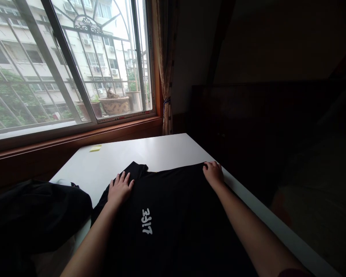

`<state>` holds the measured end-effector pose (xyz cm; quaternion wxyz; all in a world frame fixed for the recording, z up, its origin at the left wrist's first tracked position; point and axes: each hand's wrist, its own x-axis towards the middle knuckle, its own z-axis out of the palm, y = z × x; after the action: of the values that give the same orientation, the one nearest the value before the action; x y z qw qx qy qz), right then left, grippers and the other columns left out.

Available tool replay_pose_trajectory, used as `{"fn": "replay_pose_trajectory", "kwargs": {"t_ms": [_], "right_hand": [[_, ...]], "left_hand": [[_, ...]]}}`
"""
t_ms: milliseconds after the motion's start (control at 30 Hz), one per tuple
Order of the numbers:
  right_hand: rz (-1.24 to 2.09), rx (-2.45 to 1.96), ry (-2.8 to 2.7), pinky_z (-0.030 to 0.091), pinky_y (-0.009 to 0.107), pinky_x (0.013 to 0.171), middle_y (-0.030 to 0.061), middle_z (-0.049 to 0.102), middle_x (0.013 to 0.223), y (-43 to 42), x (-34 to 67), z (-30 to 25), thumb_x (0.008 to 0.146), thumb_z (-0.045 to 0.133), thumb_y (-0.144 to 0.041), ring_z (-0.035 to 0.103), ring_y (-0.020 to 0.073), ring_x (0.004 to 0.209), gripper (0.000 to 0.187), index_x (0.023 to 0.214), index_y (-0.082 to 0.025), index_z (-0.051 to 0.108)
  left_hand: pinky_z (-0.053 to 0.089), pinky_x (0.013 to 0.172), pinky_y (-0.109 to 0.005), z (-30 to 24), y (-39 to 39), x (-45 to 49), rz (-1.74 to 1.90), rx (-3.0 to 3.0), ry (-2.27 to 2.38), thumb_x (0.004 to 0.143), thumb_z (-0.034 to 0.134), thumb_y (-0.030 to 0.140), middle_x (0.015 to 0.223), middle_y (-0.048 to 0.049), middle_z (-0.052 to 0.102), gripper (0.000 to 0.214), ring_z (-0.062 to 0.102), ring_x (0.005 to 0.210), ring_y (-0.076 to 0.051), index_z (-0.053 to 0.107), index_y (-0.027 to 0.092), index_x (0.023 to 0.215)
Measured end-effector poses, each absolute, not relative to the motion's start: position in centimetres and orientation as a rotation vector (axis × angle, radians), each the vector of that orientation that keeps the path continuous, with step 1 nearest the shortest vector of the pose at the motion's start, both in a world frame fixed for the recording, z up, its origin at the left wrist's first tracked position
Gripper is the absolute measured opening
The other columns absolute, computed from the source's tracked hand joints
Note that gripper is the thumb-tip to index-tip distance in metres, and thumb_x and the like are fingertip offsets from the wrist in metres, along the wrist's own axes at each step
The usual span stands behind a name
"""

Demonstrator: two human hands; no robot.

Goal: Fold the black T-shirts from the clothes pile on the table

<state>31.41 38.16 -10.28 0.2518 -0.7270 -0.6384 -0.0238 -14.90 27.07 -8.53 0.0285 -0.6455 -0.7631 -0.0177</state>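
Note:
A black T-shirt [178, 215] with white lettering lies spread over the white table [161, 148], a sleeve pointing to the far left. My left hand [120, 187] rests flat on the shirt near that sleeve, fingers spread. At the far right corner of the shirt, my right hand [213, 173] has its fingers curled over the cloth edge, pinching it. The near part of the shirt runs out of the bottom of the view.
A dark heap of cloth [37, 211] sits at the table's left side. A yellow sticker [95, 148] marks the far left edge. Beyond the table are a barred window [98, 65] with potted plants outside and a tied curtain [167, 77].

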Motion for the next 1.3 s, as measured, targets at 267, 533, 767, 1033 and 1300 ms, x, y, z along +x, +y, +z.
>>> {"fn": "replay_pose_trajectory", "kwargs": {"t_ms": [267,533,767,1033,1300], "right_hand": [[0.077,-2.096,-1.528,0.05,0.045,0.083,0.0138,0.064,0.114,40.9,35.1,-11.3,0.083,0.068,-0.048,0.058,0.036,0.106,0.031,0.102,-0.025,0.075],[0.175,-1.938,-1.509,0.05,0.037,0.081,0.007,0.069,0.099,42.7,35.3,-11.7,0.075,0.073,-0.032,0.063,0.0278,0.096,0.013,0.084,-0.025,0.067],[0.271,-1.742,-1.532,0.05,0.033,0.074,0.0035,0.071,0.097,42.9,35.5,-12.1,0.076,0.067,-0.025,0.065,0.0214,0.079,0.05,0.124,-0.027,0.056],[0.44,-1.601,-1.503,0.053,0.035,0.073,0.0064,0.07,0.105,43.3,36.9,-11.9,0.081,0.062,-0.04,0.066,0.0224,0.08,0.046,0.125,-0.027,0.06],[0.758,-1.438,-1.622,0.056,0.037,0.086,0.0066,0.077,0.104,42.9,38.2,-10.5,0.074,0.072,-0.038,0.071,0.0267,0.096,0.035,0.105,-0.024,0.077]], "left_hand": [[0.017,0.121,-0.053,-8.5,26.9,-14.9,-0.057,-1.985,-2.349,0.105,0.025,0.053,0.167,-0.005,0.019,0.06,0.014,0.153,-0.03,0.028,0.026,0.159],[0.018,0.121,-0.053,-8.3,26.8,-14.8,-0.069,-1.987,-2.353,0.105,0.024,0.054,0.167,-0.0049,0.019,0.061,0.015,0.153,-0.029,0.028,0.025,0.159],[0.019,0.121,-0.053,-8.4,26.9,-14.8,-0.073,-1.981,-2.353,0.105,0.025,0.053,0.166,-0.0048,0.02,0.06,0.016,0.153,-0.03,0.03,0.026,0.158],[0.018,0.121,-0.053,-8.5,27.0,-14.9,-0.095,-1.974,-2.352,0.105,0.026,0.053,0.166,-0.0049,0.02,0.061,0.016,0.153,-0.03,0.03,0.025,0.158],[0.019,0.121,-0.053,-8.3,26.8,-14.7,-0.105,-1.975,-2.365,0.105,0.026,0.053,0.166,-0.0036,0.022,0.06,0.017,0.153,-0.029,0.032,0.026,0.158]]}}
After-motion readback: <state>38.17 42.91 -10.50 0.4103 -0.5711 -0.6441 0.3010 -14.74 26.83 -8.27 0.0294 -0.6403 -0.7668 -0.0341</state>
